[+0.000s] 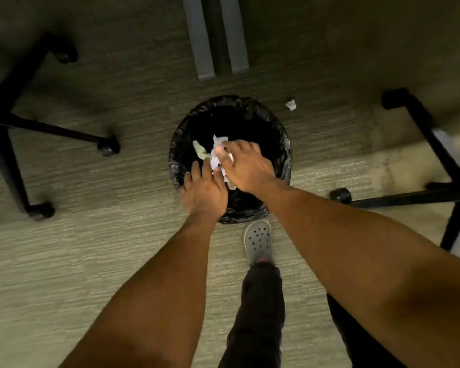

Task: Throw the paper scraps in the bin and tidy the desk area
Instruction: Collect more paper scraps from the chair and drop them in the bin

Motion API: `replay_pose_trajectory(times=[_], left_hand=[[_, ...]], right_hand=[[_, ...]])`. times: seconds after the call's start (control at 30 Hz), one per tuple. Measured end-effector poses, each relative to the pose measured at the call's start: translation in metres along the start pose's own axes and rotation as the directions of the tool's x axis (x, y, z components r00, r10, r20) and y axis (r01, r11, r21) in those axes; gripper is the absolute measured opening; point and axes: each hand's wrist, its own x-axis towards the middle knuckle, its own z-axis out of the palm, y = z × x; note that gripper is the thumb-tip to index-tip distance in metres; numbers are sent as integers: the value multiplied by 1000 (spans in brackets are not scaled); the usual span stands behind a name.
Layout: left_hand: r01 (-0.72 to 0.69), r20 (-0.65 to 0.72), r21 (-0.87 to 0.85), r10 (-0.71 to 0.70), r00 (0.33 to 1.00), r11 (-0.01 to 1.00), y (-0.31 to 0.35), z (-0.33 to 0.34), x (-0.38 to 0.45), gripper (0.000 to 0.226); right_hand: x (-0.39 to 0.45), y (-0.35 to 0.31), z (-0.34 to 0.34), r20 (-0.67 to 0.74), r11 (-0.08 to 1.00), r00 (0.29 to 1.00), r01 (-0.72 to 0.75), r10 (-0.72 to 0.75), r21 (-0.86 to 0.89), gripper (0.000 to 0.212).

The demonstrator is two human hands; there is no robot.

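**Scraps held over the open bin**

Both hands meet directly above the mouth of the bin, a round container lined with a black bag whose rim folds outward. The right hand is closed around a bunch of white paper scraps, fingers curled down over the top so the pieces poke out ahead of the knuckles and below the palm. The left hand sits just beside and slightly nearer the body, palm down with its fingers extended and touching the bunch from the side; whether it pinches any paper itself cannot be told, since the underside is hidden. It seems placed there to cup loose bits and keep them from spilling outside the rim.

Just ahead of the grip, to its left, a pale greenish scrap hangs over the dark opening; it is unclear whether it is caught in the fingers or lying in the bag. Holding everything well inside the rim's circle looks deliberate, so that whatever is let go lands in the liner.

Well beyond the grip, off to its right, one stray scrap lies on the carpet outside the bin, near a chair base. By my reading, the drop is the step in hand, and that stray piece remains to be collected.

A grey clog stands just behind the bin.
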Motion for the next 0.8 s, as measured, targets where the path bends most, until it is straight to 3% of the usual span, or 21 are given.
replay_pose_trajectory(times=[0.1,0.3,0.53,0.8], left_hand=[[-66,80,123,57,995,990,-10,3,-6,57],[-99,52,117,93,994,988,-10,-11,-20,58],[-172,12,102,172,985,980,8,-35,-35,60],[-363,-93,-93,355,930,927,92,-97,-58,45]], right_hand=[[-9,10,0,76,997,997,17,-11,-79,66],[-27,8,-10,65,994,996,61,-55,-93,65],[-39,2,-45,1,999,999,39,-39,-18,67],[-74,-8,-127,-191,990,982,11,16,142,59]])
